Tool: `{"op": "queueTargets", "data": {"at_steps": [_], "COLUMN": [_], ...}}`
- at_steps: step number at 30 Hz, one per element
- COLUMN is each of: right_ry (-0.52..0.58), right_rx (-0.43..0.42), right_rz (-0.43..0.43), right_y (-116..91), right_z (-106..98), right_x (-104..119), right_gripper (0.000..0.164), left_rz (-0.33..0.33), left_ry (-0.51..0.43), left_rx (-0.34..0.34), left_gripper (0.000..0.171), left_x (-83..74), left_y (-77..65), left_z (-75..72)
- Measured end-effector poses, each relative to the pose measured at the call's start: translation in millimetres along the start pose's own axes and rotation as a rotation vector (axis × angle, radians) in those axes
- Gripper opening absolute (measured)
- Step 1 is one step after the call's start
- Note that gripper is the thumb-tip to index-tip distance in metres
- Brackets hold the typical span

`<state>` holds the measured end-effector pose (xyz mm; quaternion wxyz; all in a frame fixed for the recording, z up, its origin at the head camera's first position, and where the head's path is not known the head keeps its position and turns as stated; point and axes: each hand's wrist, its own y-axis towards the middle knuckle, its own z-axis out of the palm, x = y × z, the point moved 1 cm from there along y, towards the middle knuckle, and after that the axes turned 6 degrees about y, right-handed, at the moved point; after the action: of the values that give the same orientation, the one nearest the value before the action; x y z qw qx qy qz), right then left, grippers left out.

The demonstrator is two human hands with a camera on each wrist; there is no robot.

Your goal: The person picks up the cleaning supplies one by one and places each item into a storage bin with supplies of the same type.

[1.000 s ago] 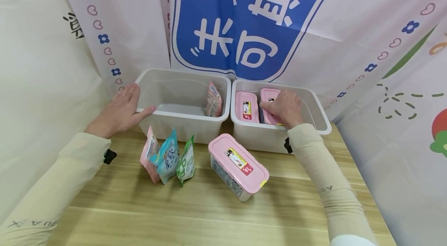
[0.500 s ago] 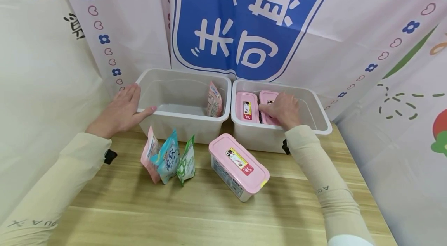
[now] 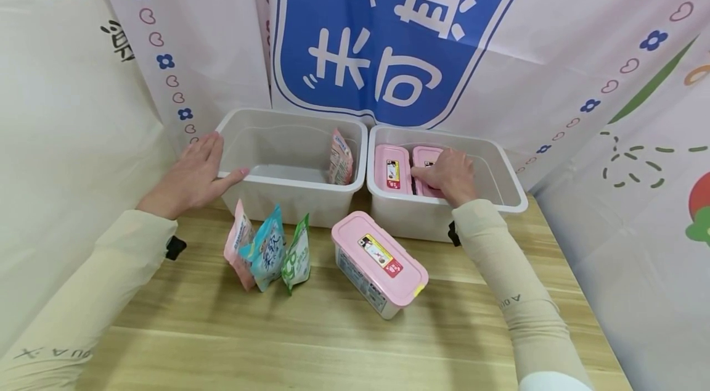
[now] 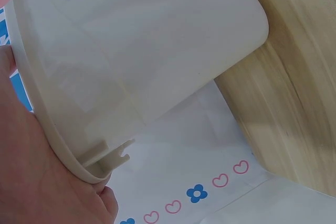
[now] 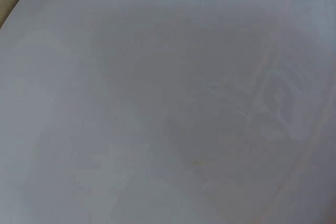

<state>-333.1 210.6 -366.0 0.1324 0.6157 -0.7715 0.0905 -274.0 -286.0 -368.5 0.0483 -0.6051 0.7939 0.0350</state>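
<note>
My left hand (image 3: pixel 191 178) rests on the left end of the left grey bin (image 3: pixel 288 200) in the head view, its fingers extended and its thumb along the near rim. The left wrist view shows that hand (image 4: pixel 47 177) against the bin's rim. In the right grey bin (image 3: pixel 399 221), my right hand (image 3: pixel 452 175) holds a pink-lidded box (image 3: pixel 426 156) from above; its thumb lies at the box's left side and the other fingers are mostly hidden. Another pink-lidded box (image 3: pixel 392 172) sits just left of it. The right wrist view shows only a blurred pale surface.
A third pink-lidded box (image 3: pixel 379 261) lies at an angle on the wooden table (image 3: pixel 277 348). Pink (image 3: pixel 240 249), blue (image 3: pixel 268 252) and green (image 3: pixel 296 258) pouches stand before the left bin. A pink pouch (image 3: pixel 340 160) leans inside that bin. A printed cloth (image 3: pixel 322 27) hangs behind.
My right hand has lowered slightly and shifted a little left, with its box settling deeper into the right bin beside the other box. My left hand has stayed on the rim.
</note>
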Motion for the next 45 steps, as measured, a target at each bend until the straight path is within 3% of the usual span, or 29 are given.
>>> {"op": "queueTargets", "data": {"at_steps": [18, 37, 45], "right_ry": [0.062, 0.032, 0.003], "right_rx": [0.011, 0.024, 0.074], "right_rz": [0.009, 0.022, 0.008], "right_y": [0.7, 3.6, 0.7], "right_z": [1.2, 2.5, 3.0], "right_x": [-3.6, -4.6, -3.5], "right_gripper": [0.072, 0.069, 0.066], "left_rz": [0.002, -0.009, -0.009], "left_ry": [-0.004, -0.007, 0.005], "left_rx": [0.001, 0.004, 0.016], "left_gripper": [0.106, 0.106, 0.106], "left_x": [-1.0, -4.8, -1.8], "left_y": [0.7, 0.2, 0.4], "left_z": [-0.9, -4.3, -2.1]}}
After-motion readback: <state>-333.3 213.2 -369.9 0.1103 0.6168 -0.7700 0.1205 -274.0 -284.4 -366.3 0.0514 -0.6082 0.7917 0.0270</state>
